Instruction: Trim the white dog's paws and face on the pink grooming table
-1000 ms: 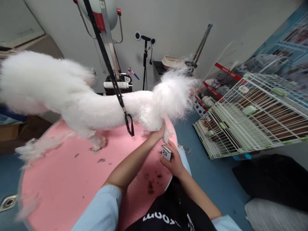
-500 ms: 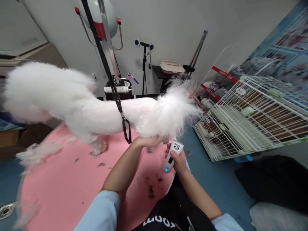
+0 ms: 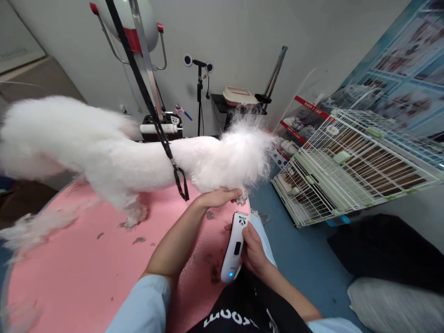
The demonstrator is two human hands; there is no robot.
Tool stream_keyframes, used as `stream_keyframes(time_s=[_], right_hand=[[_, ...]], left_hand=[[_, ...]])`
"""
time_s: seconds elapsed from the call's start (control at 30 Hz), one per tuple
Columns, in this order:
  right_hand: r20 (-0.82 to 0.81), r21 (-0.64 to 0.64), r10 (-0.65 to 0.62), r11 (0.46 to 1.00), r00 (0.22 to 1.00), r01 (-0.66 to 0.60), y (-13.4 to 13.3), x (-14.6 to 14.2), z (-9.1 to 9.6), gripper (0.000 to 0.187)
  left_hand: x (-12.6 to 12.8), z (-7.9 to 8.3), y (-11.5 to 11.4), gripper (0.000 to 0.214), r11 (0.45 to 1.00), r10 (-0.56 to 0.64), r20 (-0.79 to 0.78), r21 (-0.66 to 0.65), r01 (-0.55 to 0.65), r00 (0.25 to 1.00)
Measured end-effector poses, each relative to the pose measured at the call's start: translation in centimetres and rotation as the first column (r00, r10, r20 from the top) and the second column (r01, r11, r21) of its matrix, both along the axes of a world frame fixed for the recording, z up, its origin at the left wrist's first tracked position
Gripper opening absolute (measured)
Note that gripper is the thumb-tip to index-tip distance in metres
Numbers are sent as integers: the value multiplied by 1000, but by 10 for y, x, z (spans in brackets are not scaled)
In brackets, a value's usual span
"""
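Note:
A white fluffy dog [image 3: 145, 159] stands side-on on the pink grooming table [image 3: 79, 259], its head to the left and its bushy tail end to the right. My left hand [image 3: 219, 197] reaches under its rear and is closed round a hind leg, with the paw [image 3: 242, 196] showing past my fingers. In my right hand [image 3: 255, 247] is a white pet clipper [image 3: 235, 249], blade end up and a blue light glowing at its base. The blade is just below the paw, apart from it. A black grooming loop [image 3: 180, 178] hangs at the dog's flank.
Cut white fur [image 3: 38, 226] and dark tufts lie on the table. Behind the dog, a white tube [image 3: 158, 129] rests in a black holder by the metal post. A white wire cage [image 3: 357, 166] stands at the right, near a black bag [image 3: 388, 249] on the floor.
The clipper has come down and toward me, turning more upright, away from the dog's rear. The hind paw now shows beyond my left fingers. The view has shifted slightly right.

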State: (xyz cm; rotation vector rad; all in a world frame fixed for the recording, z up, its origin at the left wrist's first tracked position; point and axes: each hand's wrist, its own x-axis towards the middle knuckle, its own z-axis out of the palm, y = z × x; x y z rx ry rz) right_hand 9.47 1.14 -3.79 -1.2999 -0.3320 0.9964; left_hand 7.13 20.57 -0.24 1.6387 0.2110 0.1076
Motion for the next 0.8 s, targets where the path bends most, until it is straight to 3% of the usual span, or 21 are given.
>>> stream_keyframes(time_s=[0.13, 0.37, 0.47, 0.6, 0.8], right_hand=[[17, 30, 39, 999, 999, -40, 5, -1, 2, 57], [75, -7, -7, 1000, 997, 7, 19, 0, 4, 59], [73, 32, -43, 999, 996, 40, 20, -1, 5, 58], [44, 18, -1, 1000, 999, 1, 21, 0, 6, 55], [18, 38, -16, 999, 1000, 15, 31, 0, 13, 58]], left_hand=[[0, -2, 1, 35, 994, -106, 85, 41, 103, 991], [-3, 3, -15, 39, 999, 47, -100, 4, -47, 994], [-6, 7, -14, 47, 996, 80, -120, 53, -74, 990], [-10, 8, -7, 51, 977, 157, -188, 175, -124, 970], [-7, 0, -3, 51, 990, 125, -116, 85, -116, 985]])
